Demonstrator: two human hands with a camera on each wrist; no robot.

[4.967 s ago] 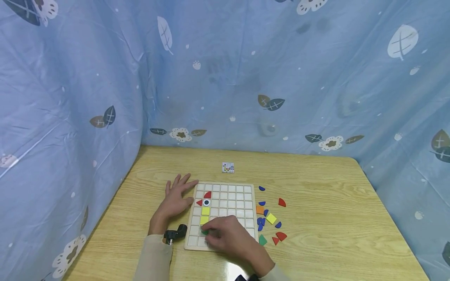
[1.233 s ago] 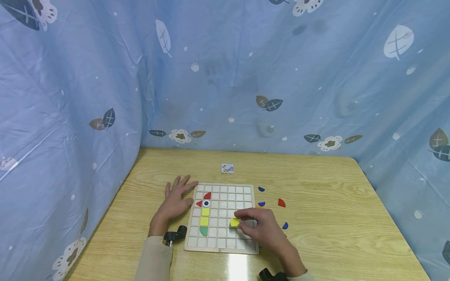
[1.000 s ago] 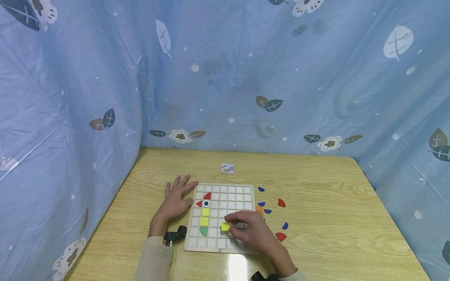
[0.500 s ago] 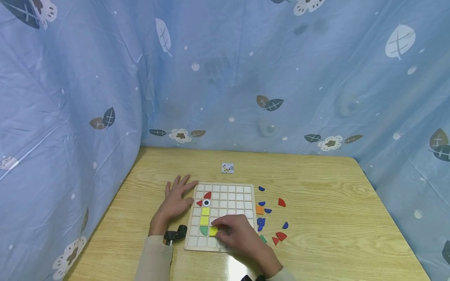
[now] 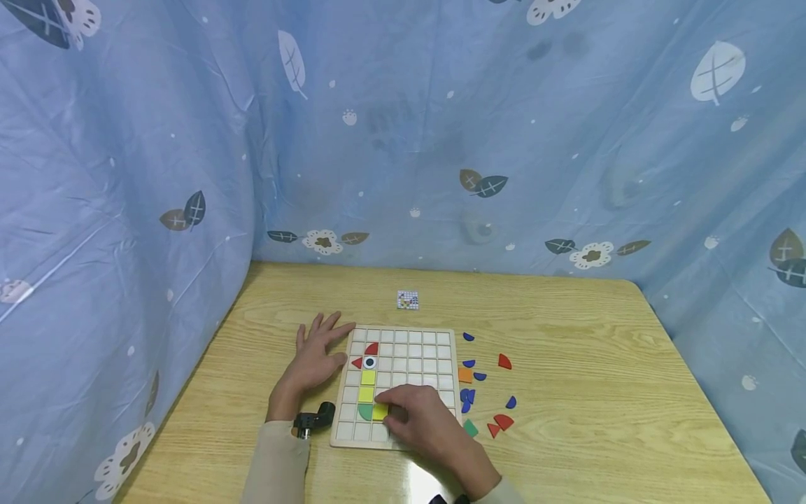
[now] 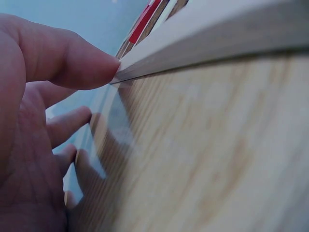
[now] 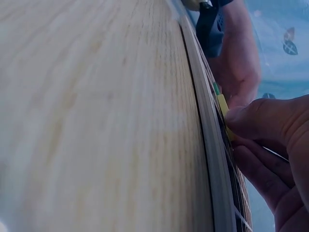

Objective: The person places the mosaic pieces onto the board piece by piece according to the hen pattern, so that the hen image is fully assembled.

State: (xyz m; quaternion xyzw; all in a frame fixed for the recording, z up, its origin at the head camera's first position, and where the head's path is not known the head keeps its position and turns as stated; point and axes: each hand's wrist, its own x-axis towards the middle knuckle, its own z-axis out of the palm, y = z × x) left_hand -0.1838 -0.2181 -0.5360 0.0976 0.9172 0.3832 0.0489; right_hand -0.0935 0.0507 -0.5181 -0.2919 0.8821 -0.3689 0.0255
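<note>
My right hand pinches a yellow square tile between thumb and fingers, low over a cell of the wooden grid board. The tile sits right beside a green quarter-circle tile. In the right wrist view the yellow tile shows edge-on under the thumb. Above the green piece run two yellow squares, a white eye tile and a red quarter-circle, with a red triangle left of the eye. Fingers spread, my left hand touches the board's left edge; its thumb presses there.
Loose tiles lie right of the board: several blue half-circles, an orange square, a green piece, red quarter-circles and a red triangle. A small pattern card lies behind the board. Blue curtains surround the table.
Five seconds ago my right hand was at the green quarter-circle, which now lies on the board. It has since carried the yellow square leftward to the cell beside it. My left hand stays put.
</note>
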